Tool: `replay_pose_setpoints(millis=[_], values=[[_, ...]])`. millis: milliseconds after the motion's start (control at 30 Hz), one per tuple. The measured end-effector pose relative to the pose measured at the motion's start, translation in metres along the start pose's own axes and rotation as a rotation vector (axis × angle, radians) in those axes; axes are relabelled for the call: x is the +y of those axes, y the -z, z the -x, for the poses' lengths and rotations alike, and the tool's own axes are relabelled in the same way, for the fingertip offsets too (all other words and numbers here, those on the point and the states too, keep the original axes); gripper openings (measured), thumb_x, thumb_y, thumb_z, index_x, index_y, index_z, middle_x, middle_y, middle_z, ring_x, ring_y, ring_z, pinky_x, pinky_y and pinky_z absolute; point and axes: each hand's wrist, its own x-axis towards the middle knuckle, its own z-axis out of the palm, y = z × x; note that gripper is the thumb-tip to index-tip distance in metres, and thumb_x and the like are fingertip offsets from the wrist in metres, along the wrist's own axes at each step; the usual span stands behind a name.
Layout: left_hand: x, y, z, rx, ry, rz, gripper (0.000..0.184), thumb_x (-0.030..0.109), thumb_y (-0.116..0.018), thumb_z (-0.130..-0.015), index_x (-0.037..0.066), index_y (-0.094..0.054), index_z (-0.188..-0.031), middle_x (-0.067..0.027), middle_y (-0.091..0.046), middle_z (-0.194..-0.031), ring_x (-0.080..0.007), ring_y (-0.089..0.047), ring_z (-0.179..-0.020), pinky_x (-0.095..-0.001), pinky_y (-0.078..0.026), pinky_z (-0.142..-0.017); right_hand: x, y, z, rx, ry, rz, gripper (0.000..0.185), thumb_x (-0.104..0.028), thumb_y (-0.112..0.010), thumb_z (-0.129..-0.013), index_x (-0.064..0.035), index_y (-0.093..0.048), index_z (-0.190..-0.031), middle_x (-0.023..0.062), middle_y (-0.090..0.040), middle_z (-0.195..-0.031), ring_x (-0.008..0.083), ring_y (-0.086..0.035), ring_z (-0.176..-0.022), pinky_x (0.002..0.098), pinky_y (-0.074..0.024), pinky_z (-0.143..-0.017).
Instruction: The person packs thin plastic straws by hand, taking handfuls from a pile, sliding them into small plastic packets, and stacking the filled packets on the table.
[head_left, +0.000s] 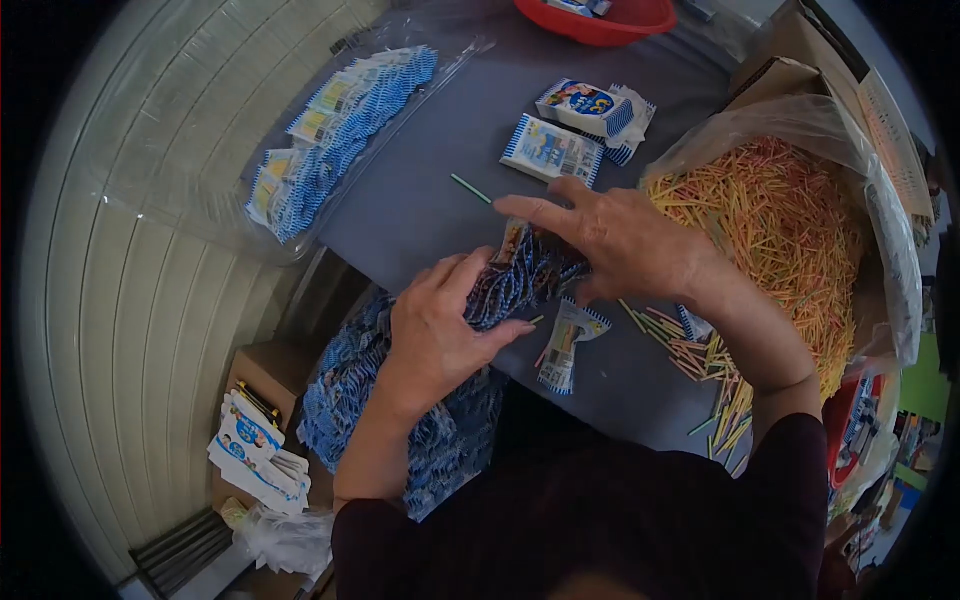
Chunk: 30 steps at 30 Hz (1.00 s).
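The left hand held the left end of a thick bundle of small blue-striped plastic packets, its fingers curled close together on one side and its thumb set apart below. The right hand arched over the other end, index finger stretched out and thumb bent down; I could not tell whether its hidden fingers pinched anything. The bundle sat between both palms, near the front-left edge of the dark grey tabletop.

To my eye, even pressure from both ends suited such slippery film best: too hard a squeeze might have bowed the middle out.

Beyond the left hand the table edge dropped away toward a loose heap of blue packets, so a stray packet could easily have fallen there. A lone clear-and-blue packet and scattered coloured sticks crowded the near side. The openest room lay up and left, before the row of stacked blue-striped packets.
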Motion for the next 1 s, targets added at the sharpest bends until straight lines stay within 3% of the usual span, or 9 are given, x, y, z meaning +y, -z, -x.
replay_pose_setpoints(millis=[33,100,300,500,600,700,833,900,1000], values=[[0.001,-0.001,-0.001,-0.05,0.033,0.037,0.071,0.026,-0.087,-0.066,0.003,-0.058,-0.127,-0.0174,-0.067,-0.111,-0.0354,-0.066,-0.099,-0.0432,-0.053,-0.084,0.001,-0.001,-0.002,0.008,0.01,0.007,0.106,-0.012,-0.088,-0.058,-0.0251,-0.035,-0.148,0.019,-0.053,-0.125,0.0388,-0.066,-0.098,0.0472,-0.0554,-0.083],[0.001,-0.006,-0.001,-0.025,0.021,0.038,0.069,0.024,-0.085,-0.069,0.003,-0.056,-0.128,-0.019,-0.066,-0.108,-0.0368,-0.066,-0.097,-0.0439,-0.054,-0.082,0.005,-0.009,-0.01,0.077,0.11,-0.108,0.074,-0.013,-0.084,-0.065,-0.0179,-0.052,-0.131,0.017,-0.061,-0.11,0.0384,-0.066,-0.097,0.0471,-0.0546,-0.081],[-0.004,-0.006,0.002,-0.03,-0.02,0.065,0.059,0.015,-0.078,-0.078,0.002,-0.053,-0.13,-0.0213,-0.066,-0.102,-0.0401,-0.067,-0.087,-0.0456,-0.055,-0.074,-0.001,-0.005,-0.017,0.042,0.144,-0.313,0.042,-0.009,-0.078,-0.07,-0.009,-0.057,-0.107,0.0164,-0.065,-0.094,0.0389,-0.065,-0.093,0.0491,-0.0521,-0.08],[-0.001,0.075,-0.054,0.269,-0.256,-0.18,0.057,0.007,-0.076,-0.073,0.003,-0.056,-0.127,-0.0193,-0.065,-0.1,-0.0397,-0.066,-0.086,-0.045,-0.054,-0.073,-0.004,0.062,-0.069,0.453,0.401,-0.169,0.044,-0.002,-0.074,-0.068,-0.0067,-0.057,-0.109,0.0159,-0.064,-0.095,0.0392,-0.065,-0.091,0.0468,-0.0504,-0.077],[-0.038,0.11,-0.135,0.479,-0.372,-0.442,0.059,0.003,-0.075,-0.071,0.01,-0.058,-0.127,-0.0144,-0.065,-0.104,-0.0373,-0.064,-0.094,-0.0449,-0.053,-0.08,0.028,0.092,-0.152,0.857,0.596,0.023,0.044,-0.002,-0.071,-0.071,-0.0106,-0.055,-0.112,0.0142,-0.064,-0.099,0.0394,-0.065,-0.088,0.0479,-0.0514,-0.075],[-0.098,0.12,-0.212,0.584,-0.43,-0.558,0.061,0.004,-0.074,-0.071,0.018,-0.058,-0.128,-0.0096,-0.063,-0.114,-0.0336,-0.063,-0.102,-0.0443,-0.053,-0.084,0.074,0.1,-0.24,1.021,0.609,0.128,0.048,-0.001,-0.068,-0.074,-0.0145,-0.055,-0.118,0.0133,-0.064,-0.109,0.0379,-0.065,-0.09,0.0462,-0.0534,-0.075],[-0.151,0.101,-0.263,0.527,-0.339,-0.662,0.061,0.004,-0.074,-0.071,0.021,-0.058,-0.127,-0.0084,-0.061,-0.12,-0.0332,-0.062,-0.102,-0.044,-0.054,-0.085,0.127,0.065,-0.315,0.962,0.475,0.211,0.052,-0.001,-0.067,-0.074,-0.0123,-0.053,-0.123,0.0164,-0.062,-0.118,0.0376,-0.065,-0.097,0.0438,-0.0554,-0.079],[-0.17,0.08,-0.269,0.37,-0.196,-0.643,0.066,0.001,-0.075,-0.068,0.021,-0.06,-0.129,-0.0086,-0.06,-0.126,-0.0346,-0.06,-0.111,-0.0432,-0.052,-0.092,0.145,0.043,-0.332,0.943,0.501,0.35,0.052,-0.002,-0.067,-0.074,-0.0168,-0.054,-0.123,0.0157,-0.062,-0.12,0.0371,-0.065,-0.097,0.0434,-0.0557,-0.081],[-0.188,0.058,-0.269,0.425,-0.288,-0.709,0.057,0.003,-0.072,-0.072,0.019,-0.06,-0.126,-0.0088,-0.061,-0.122,-0.0351,-0.063,-0.101,-0.0443,-0.054,-0.086,0.151,0.012,-0.334,0.846,0.453,0.179,0.052,0.001,-0.066,-0.072,-0.0156,-0.056,-0.12,0.0158,-0.063,-0.12,0.0381,-0.064,-0.101,0.0439,-0.0549,-0.085]])
